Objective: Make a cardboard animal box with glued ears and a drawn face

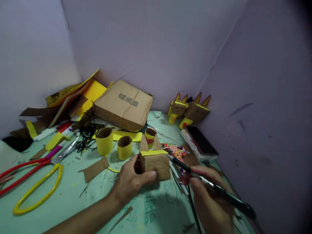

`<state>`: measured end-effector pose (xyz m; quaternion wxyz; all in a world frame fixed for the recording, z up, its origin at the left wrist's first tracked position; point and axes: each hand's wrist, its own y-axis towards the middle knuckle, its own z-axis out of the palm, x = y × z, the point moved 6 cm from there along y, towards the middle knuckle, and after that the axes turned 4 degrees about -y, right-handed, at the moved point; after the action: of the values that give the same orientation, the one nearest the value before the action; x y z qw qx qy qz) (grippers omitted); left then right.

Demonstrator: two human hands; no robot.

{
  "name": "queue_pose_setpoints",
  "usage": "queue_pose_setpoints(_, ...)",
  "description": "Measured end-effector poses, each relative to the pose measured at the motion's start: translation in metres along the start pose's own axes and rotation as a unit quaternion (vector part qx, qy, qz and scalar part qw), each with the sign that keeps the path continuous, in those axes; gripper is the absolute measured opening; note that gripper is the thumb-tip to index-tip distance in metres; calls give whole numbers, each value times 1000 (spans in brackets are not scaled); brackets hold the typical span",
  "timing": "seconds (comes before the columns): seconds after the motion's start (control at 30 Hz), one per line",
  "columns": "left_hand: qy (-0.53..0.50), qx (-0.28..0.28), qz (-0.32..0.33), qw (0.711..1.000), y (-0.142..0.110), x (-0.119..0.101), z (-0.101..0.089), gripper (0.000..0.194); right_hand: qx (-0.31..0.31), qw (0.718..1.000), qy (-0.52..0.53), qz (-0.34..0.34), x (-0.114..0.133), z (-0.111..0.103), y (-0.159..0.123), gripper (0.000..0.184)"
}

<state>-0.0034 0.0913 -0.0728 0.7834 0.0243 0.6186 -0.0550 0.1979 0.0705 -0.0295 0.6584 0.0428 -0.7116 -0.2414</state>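
Note:
My left hand [133, 178] grips a small cardboard box [157, 166] with a yellow top edge and two pointed cardboard pieces standing up from it. The thumb presses on its plain brown front. In my right hand [212, 191] is a black and silver pen [207, 182], its tip close to the box's upper right corner. Behind the box stands a short yellow cardboard tube [149, 138] with a red mark. Two more yellow tubes, a larger one [104, 143] and a smaller one [124, 149], stand left of it.
Red and yellow-handled scissors [57, 159] lie at left, near tangled black cord [87, 130]. A closed cardboard carton [124, 104] leans at the back beside stacked card sheets [73, 94]. Two finished-looking cardboard figures [197, 110] stand by the wall. A phone [200, 141] lies at right.

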Motion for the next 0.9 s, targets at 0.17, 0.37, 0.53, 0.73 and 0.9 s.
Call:
queue_pose_setpoints(0.17,-12,20,-4,1000,2,-3,4,51,39,997,30,64,-16,11,-4,22)
queue_pose_setpoints(0.37,27,-1,13,1000,-2,-5,3,50,35,994,71,82,-16,18,-1,19)
queue_pose_setpoints(0.53,52,-19,4,998,0,-5,-2,46,27,992,100,79,-16,15,3,22)
queue_pose_setpoints(0.73,33,3,5,999,4,-8,-2,47,38,994,50,86,-17,28,-6,22)
queue_pose_setpoints(0.9,-31,34,22,999,2,-10,3,45,84,990,91,68,-12,45,-4,16)
